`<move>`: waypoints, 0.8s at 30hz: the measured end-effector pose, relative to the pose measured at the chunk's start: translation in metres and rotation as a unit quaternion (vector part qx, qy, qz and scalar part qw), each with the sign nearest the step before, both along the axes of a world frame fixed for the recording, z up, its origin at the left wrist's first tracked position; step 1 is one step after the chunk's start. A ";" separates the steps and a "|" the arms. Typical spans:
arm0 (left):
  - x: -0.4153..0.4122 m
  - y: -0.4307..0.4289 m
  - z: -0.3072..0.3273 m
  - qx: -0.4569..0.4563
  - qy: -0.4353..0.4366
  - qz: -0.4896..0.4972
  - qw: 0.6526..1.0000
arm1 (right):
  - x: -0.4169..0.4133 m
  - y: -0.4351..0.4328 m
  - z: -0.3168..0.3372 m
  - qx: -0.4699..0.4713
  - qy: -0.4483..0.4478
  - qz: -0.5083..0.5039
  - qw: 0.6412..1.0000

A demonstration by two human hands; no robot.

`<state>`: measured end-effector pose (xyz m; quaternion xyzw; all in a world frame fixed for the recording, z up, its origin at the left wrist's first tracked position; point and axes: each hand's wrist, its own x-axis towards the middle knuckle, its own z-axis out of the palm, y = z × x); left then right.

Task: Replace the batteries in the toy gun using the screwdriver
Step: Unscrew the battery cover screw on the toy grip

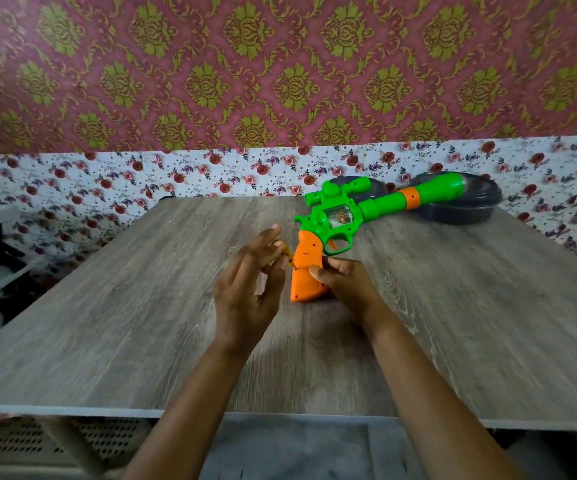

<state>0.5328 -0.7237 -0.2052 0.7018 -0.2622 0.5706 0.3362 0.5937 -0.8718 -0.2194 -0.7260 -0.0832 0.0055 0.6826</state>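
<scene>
Your right hand (340, 277) grips the orange handle (304, 258) of the toy gun (345, 213), thumb (316, 271) pressed on its upper face and the other fingers curled round its far edge. The green barrel runs away from those fingers, up and to the right, onto two dark round containers (460, 206). Your left hand (245, 289) is just beside the handle, fingers loosely spread and blurred, fingertips pinching a small amber screwdriver (288, 256). Its tip meets the handle's left edge. The handle's butt rests on the table (141, 306).
</scene>
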 end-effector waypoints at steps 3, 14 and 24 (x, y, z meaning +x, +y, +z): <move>0.001 0.001 0.000 -0.018 -0.001 -0.005 1.000 | 0.000 0.000 0.000 0.001 -0.001 -0.006 1.000; 0.000 -0.001 -0.003 0.013 0.008 -0.016 1.000 | 0.001 0.001 -0.002 0.013 -0.004 0.003 1.000; 0.001 0.000 -0.002 -0.034 0.008 -0.010 0.999 | 0.003 0.001 -0.004 0.017 -0.013 -0.001 1.000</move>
